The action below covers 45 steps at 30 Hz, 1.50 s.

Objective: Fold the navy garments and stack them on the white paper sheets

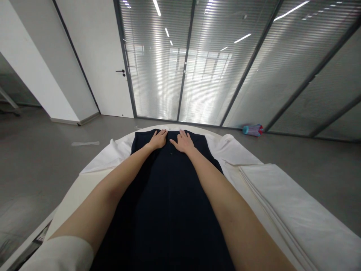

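A dark navy garment (169, 203) lies spread lengthwise on a table, its far end close to the table's far edge. A small dark spot, perhaps a button (171, 153), shows near that end; I cannot tell the garment's exact kind. My left hand (158, 139) rests flat on its far left part, fingers stretched out. To the right, my right hand (184, 142) also lies flat on the cloth with its fingers apart. White cloth like a short sleeve (120, 152) sticks out on the left, and similar white cloth (234, 150) on the right.
Folded white fabric (296, 203) lies along the table's right side. The pale tabletop (76, 199) shows at left. Beyond the table are grey floor (107, 130), a glass partition with blinds (158, 82), a white door (104, 64) and a blue-and-red cylindrical object (252, 130).
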Each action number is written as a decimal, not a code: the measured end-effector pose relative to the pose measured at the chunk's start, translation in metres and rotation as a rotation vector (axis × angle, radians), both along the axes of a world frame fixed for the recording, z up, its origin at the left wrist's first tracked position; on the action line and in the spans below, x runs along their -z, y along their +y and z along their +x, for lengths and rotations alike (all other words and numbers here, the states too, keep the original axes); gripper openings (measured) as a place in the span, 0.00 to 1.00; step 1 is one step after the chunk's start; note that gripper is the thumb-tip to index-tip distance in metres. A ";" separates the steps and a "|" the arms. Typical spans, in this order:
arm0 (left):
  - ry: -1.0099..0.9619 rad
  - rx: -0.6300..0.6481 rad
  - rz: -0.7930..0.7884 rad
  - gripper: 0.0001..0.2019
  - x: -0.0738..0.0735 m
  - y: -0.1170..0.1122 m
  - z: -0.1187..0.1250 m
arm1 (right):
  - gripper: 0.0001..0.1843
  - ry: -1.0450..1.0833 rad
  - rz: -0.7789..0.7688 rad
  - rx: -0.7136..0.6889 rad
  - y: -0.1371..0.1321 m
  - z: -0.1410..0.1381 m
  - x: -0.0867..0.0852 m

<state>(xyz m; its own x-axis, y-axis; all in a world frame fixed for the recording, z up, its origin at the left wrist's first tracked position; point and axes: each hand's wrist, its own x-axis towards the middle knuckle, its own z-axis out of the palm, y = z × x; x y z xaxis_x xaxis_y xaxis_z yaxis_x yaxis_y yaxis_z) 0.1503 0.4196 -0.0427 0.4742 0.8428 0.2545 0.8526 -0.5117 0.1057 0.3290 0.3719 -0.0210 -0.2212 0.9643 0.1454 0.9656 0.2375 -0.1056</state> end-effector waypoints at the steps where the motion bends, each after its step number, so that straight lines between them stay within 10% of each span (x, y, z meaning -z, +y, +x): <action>1: 0.008 -0.008 -0.032 0.29 0.001 0.000 -0.001 | 0.44 0.026 -0.035 0.020 0.003 0.000 0.002; 14: 0.065 -0.116 -0.252 0.30 -0.004 0.015 0.003 | 0.48 0.049 -0.242 0.077 0.022 0.002 0.007; 22: 0.054 0.064 -0.110 0.29 -0.006 -0.004 -0.010 | 0.42 0.015 -0.038 0.015 0.009 0.000 0.009; 30: -0.005 0.184 -0.014 0.25 -0.047 -0.028 -0.028 | 0.36 -0.007 0.042 -0.058 -0.020 -0.003 -0.017; 37: -0.101 0.283 -0.077 0.18 -0.091 -0.105 -0.052 | 0.29 -0.059 0.118 -0.225 -0.076 0.017 -0.051; 45: -0.070 0.361 -0.202 0.19 -0.095 -0.277 -0.125 | 0.22 0.088 -0.029 -0.425 -0.223 0.079 -0.089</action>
<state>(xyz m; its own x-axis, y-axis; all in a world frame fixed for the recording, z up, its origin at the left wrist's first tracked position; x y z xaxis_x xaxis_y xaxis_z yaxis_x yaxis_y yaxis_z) 0.0250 0.1429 0.0521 0.7360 0.6617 0.1430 0.6094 -0.7395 0.2859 0.4081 0.1485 0.0677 -0.5875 0.7942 0.1554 0.7698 0.6077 -0.1953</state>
